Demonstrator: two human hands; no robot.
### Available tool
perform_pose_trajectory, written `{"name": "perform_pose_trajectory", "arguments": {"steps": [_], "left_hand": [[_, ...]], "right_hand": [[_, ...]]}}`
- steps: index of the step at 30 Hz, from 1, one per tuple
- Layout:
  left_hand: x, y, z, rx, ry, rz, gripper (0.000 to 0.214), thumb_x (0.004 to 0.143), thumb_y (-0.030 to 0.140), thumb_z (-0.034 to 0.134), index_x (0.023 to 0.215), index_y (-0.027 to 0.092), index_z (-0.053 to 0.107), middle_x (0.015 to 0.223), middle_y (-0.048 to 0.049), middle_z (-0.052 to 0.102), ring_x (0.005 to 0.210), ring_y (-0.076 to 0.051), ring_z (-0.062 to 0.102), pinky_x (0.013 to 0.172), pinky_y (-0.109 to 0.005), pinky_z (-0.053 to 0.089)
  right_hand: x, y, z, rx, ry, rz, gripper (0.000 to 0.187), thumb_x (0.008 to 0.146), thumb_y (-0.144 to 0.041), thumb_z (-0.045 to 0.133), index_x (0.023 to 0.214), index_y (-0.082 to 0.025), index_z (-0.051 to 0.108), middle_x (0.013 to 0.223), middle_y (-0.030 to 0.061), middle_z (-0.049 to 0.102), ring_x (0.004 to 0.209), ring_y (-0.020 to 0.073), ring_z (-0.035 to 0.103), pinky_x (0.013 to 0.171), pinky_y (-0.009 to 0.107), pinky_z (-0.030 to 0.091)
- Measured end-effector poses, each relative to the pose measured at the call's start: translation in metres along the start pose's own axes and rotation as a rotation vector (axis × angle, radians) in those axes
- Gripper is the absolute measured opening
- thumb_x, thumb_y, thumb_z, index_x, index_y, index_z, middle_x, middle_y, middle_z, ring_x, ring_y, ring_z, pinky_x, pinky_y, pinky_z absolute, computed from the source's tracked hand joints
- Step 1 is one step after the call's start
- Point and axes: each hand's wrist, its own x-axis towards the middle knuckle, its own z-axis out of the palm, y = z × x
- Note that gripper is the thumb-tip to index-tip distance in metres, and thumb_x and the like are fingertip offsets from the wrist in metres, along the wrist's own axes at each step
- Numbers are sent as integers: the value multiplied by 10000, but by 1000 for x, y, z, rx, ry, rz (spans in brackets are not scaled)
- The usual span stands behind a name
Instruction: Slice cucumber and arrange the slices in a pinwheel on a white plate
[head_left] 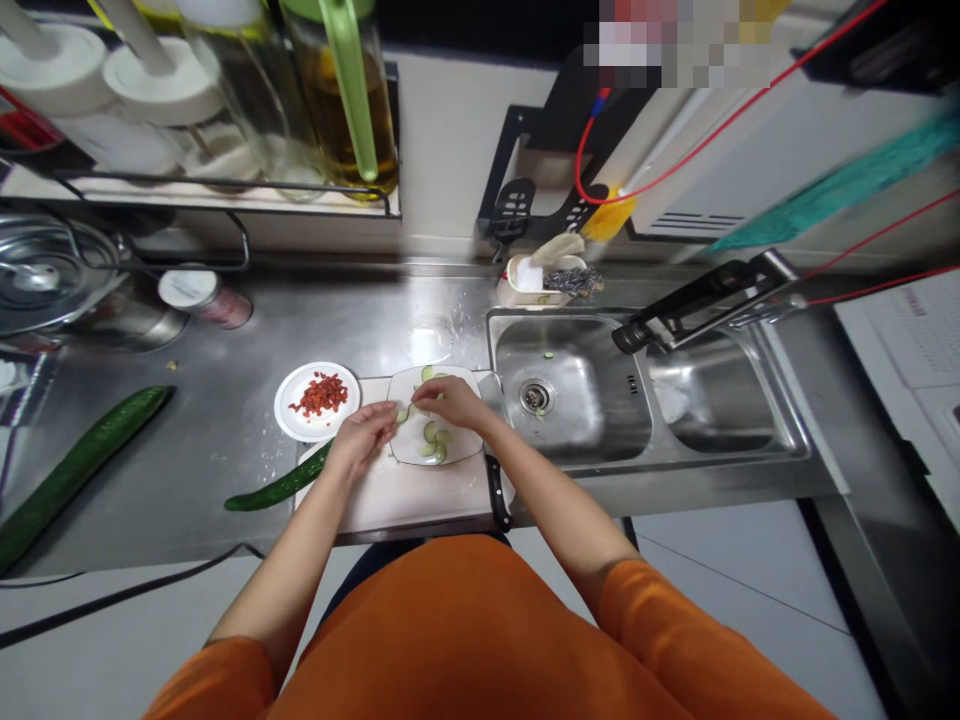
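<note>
My left hand (pixel 366 438) pinches a pale green cucumber slice (pixel 403 414) at its fingertips, over the left side of a white square plate (pixel 399 452). Close to it, my right hand (pixel 451 402) hovers over the plate with its fingers pinched together; what is between them is too small to make out. Curved cucumber slices (pixel 434 440) lie grouped on the plate, and a few more show behind my right hand. Under the plate is a light cutting board (pixel 427 503). A cut length of cucumber (pixel 274 490) rests at the board's left, partly behind my left wrist.
A round white plate (pixel 289 418) holds chopped red pieces (pixel 322 394). A black-handled knife (pixel 497 492) lies at the board's right edge, beside the sink (pixel 585 400). A whole cucumber (pixel 82 470) lies far left. Bottles (pixel 352 130) stand on a rack above the counter.
</note>
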Motion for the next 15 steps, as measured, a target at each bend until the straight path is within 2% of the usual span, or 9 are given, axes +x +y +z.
{"name": "perform_pose_trajectory", "arguments": {"steps": [3, 7, 10, 15], "left_hand": [[4, -10, -7, 275, 91, 167, 306, 602, 294, 765, 854, 142, 684, 648, 5, 649, 557, -84, 554, 569, -198, 436], [4, -19, -11, 622, 197, 284, 269, 658, 366, 671, 849, 179, 704, 646, 14, 657, 548, -112, 552, 608, -239, 434], [1, -20, -9, 773, 239, 383, 230, 712, 357, 592, 838, 201, 704, 686, 4, 683, 614, -147, 596, 646, -251, 439], [0, -20, -7, 946, 236, 515, 197, 753, 302, 543, 836, 213, 697, 761, -15, 707, 694, -168, 618, 692, -256, 438]], "right_hand": [[3, 2, 6, -213, 57, 93, 69, 776, -208, 643, 791, -190, 708, 790, -2, 686, 776, 136, 580, 700, 242, 395], [5, -3, 17, -466, 64, 166, 81, 817, -235, 615, 825, -242, 695, 837, 5, 689, 967, 201, 542, 798, 311, 364], [6, -5, 24, -603, 20, 173, 125, 858, -233, 567, 858, -244, 691, 865, 36, 689, 1048, 246, 483, 833, 363, 336], [7, -1, 32, -742, -3, 128, 206, 918, -252, 488, 876, -230, 689, 936, 76, 687, 1064, 268, 429, 822, 392, 321]]}}
